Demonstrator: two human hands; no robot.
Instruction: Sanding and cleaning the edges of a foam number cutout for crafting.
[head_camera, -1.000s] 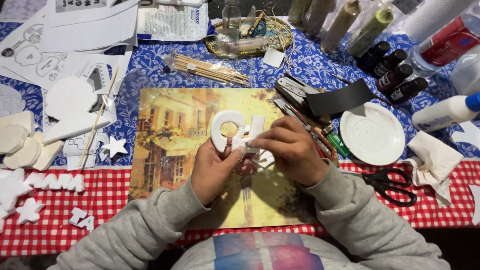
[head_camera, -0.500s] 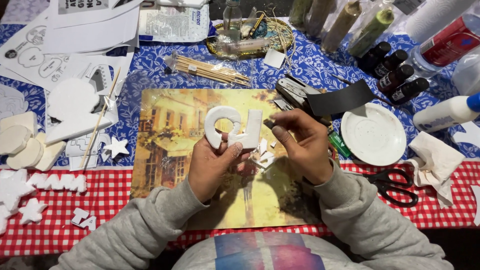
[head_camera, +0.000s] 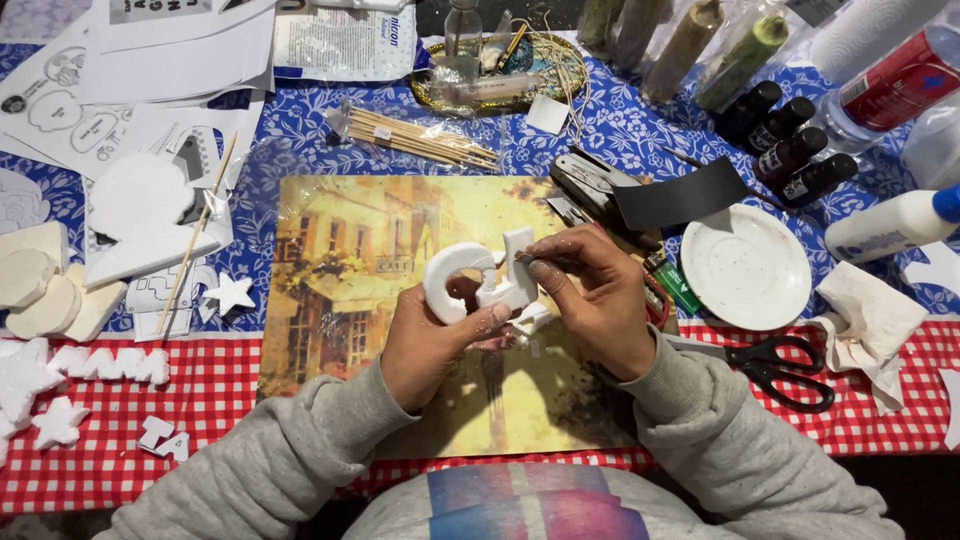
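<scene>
My left hand (head_camera: 432, 338) holds a white foam cut-out (head_camera: 472, 283), curved like a letter, above a yellow picture mat (head_camera: 340, 250). My thumb lies across its lower edge. My right hand (head_camera: 595, 295) pinches a thin dark blade or tool against the upright right part of the foam piece. Small white foam scraps (head_camera: 532, 320) lie on the mat just under my hands. Both sleeves are grey.
Black scissors (head_camera: 775, 362) and a white plate (head_camera: 745, 266) lie to the right, next to a crumpled tissue (head_camera: 868, 322). Wooden skewers (head_camera: 415, 135), paint bottles (head_camera: 790, 150) and a glue bottle (head_camera: 890, 225) stand behind. Foam shapes (head_camera: 140, 215) and paper templates fill the left.
My hands have lifted the foam piece a little up and away from me; the right hand has moved from its lower edge to its upper right part.
</scene>
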